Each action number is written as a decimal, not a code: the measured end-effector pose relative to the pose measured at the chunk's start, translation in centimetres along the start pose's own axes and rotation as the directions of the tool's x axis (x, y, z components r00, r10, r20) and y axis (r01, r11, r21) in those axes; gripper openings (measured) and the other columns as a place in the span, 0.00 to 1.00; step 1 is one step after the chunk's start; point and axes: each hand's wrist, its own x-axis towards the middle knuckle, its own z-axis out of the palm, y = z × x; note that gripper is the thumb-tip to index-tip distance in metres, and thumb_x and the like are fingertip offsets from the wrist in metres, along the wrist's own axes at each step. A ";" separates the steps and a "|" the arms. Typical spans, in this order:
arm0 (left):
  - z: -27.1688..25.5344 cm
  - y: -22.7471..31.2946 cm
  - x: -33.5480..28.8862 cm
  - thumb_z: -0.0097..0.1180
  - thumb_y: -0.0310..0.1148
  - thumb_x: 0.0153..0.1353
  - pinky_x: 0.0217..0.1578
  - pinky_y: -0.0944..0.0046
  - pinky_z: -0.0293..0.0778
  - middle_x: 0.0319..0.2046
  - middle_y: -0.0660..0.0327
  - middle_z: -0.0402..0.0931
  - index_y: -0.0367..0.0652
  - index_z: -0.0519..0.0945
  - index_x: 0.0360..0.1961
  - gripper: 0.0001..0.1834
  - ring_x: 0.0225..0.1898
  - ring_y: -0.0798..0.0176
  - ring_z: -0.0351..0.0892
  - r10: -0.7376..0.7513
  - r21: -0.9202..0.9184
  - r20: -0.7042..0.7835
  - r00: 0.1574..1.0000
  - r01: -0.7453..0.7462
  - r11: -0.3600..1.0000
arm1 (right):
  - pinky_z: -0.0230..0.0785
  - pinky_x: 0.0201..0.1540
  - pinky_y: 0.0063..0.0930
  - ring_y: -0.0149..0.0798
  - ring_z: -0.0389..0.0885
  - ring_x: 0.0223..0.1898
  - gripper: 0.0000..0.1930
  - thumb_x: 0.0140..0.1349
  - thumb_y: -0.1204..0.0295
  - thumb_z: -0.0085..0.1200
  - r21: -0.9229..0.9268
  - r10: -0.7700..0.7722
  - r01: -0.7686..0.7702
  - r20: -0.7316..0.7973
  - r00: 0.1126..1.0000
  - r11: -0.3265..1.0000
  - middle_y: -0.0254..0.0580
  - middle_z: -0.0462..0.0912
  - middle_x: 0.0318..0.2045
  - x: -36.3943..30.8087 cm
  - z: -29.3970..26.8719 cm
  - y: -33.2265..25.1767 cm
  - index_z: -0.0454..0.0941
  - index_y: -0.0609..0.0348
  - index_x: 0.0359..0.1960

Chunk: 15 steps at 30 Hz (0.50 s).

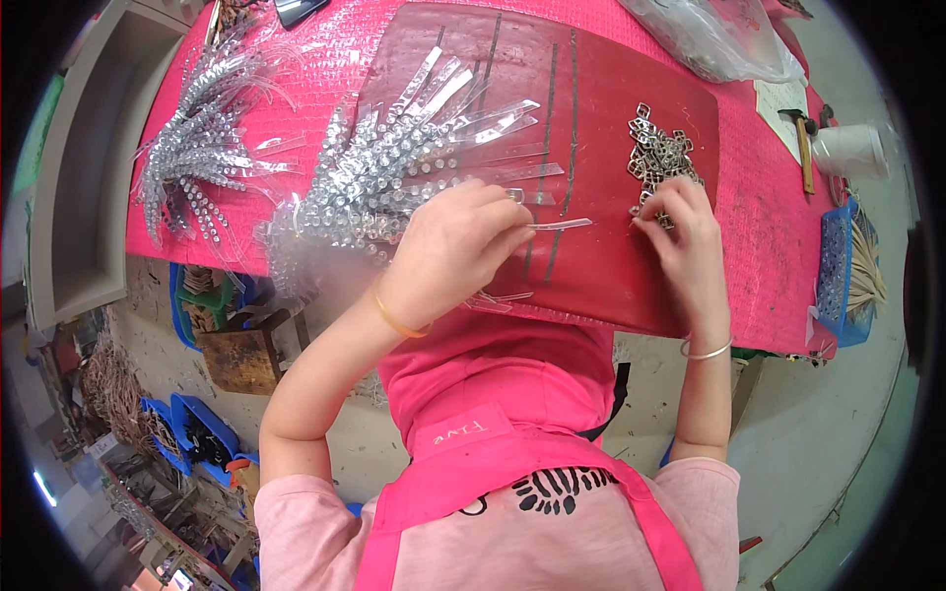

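Note:
My left hand (458, 236) is closed, pinching a clear plastic strip (564, 225) that points to the right. Beside its knuckles a small metal buckle (514, 195) shows. Under and behind that hand lies a large bundle of clear strips studded with silvery rhinestones (374, 163), its bare ends fanned over a dark red mat (611, 266). Toward the right of the mat sits a pile of small square metal buckles (655, 148). At the pile's near edge, my right hand (687, 236) has thumb and forefinger together on a buckle, mostly covered by the fingertips.
A second rhinestone strip bundle (197, 138) lies at the left on the pink table cover (769, 266). At the far right are a plastic bag (719, 39), a hammer (805, 153), a white cup-like roll (852, 151) and a blue basket (836, 266). Blue bins (202, 433) stand below left.

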 end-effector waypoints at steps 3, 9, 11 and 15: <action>0.0 0.0 0.4 0.56 0.24 0.46 0.24 0.65 0.65 0.20 0.58 0.70 0.37 0.75 0.26 0.05 0.23 0.59 0.70 -0.059 -0.067 -0.003 0.998 0.059 0.996 | 0.61 0.35 0.32 0.42 0.70 0.33 0.08 0.42 0.76 0.57 -0.085 -0.176 0.179 0.042 0.984 0.980 0.41 0.71 0.27 -2.6 1.5 -0.9 0.71 0.59 0.24; -0.1 0.1 1.2 0.56 0.23 0.47 0.23 0.69 0.67 0.21 0.56 0.74 0.35 0.77 0.29 0.06 0.22 0.62 0.73 -0.131 -0.101 -0.011 0.991 0.129 0.987 | 0.62 0.24 0.18 0.30 0.70 0.22 0.03 0.49 0.81 0.52 0.281 0.289 -0.259 -0.070 0.955 0.924 0.39 0.72 0.24 -3.5 0.8 -1.5 0.72 0.64 0.25; -0.1 0.2 1.2 0.55 0.23 0.47 0.25 0.70 0.68 0.22 0.56 0.74 0.34 0.77 0.29 0.06 0.23 0.64 0.74 -0.136 -0.138 -0.006 0.991 0.134 0.981 | 0.61 0.24 0.19 0.30 0.69 0.21 0.03 0.48 0.81 0.52 0.274 0.286 -0.258 -0.065 0.956 0.927 0.38 0.71 0.23 -2.8 1.1 -1.9 0.72 0.64 0.26; -0.2 0.8 1.3 0.55 0.23 0.48 0.27 0.72 0.69 0.24 0.56 0.77 0.33 0.77 0.30 0.07 0.26 0.69 0.75 -0.206 -0.213 0.014 0.978 0.204 0.955 | 0.61 0.23 0.20 0.28 0.67 0.18 0.05 0.48 0.79 0.54 0.184 0.337 -0.336 0.025 0.941 0.924 0.37 0.69 0.22 -2.0 1.9 -2.9 0.72 0.64 0.27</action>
